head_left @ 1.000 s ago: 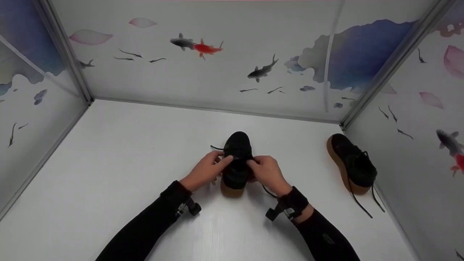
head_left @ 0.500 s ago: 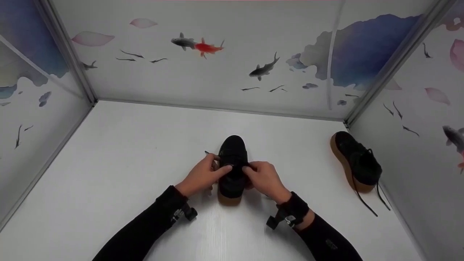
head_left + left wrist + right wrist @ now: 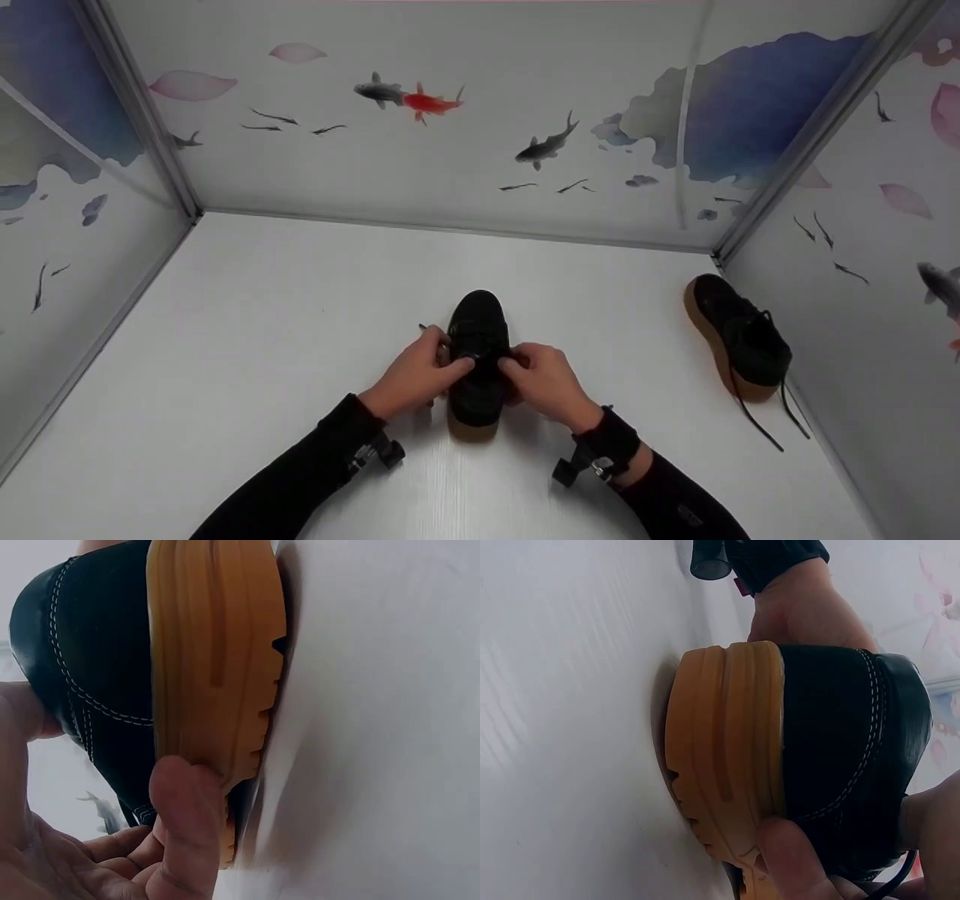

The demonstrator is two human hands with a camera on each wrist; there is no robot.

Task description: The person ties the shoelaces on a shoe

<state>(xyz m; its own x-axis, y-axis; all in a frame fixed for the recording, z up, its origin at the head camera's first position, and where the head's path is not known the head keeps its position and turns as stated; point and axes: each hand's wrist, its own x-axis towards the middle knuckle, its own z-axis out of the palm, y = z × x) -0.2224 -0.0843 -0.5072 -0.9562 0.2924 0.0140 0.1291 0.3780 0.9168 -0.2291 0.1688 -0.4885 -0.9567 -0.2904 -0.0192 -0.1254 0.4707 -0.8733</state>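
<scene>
A black lace-up shoe point(image 3: 477, 405) with a tan gum sole point(image 3: 214, 652) stands on the white surface, toe pointing away from me. My left hand point(image 3: 416, 376) holds its left side, thumb over the edge of the opening. On the other side, my right hand point(image 3: 547, 380) grips the shoe the same way. In both wrist views a fingertip presses against the sole near the midfoot. A dark lace point(image 3: 900, 877) runs beside the right hand's fingers. Most of the fingers under the laced part are hidden in the head view.
A second black shoe point(image 3: 739, 337) lies by the right wall, tilted to show its tan sole, laces trailing toward me. Fish-patterned panels point(image 3: 450, 165) enclose the white surface point(image 3: 300, 300) at the back and both sides.
The shoe and both hands have slid toward me and slightly left. The grip on both sides looks the same. The view shifted slightly; the other shoe stays by the wall.
</scene>
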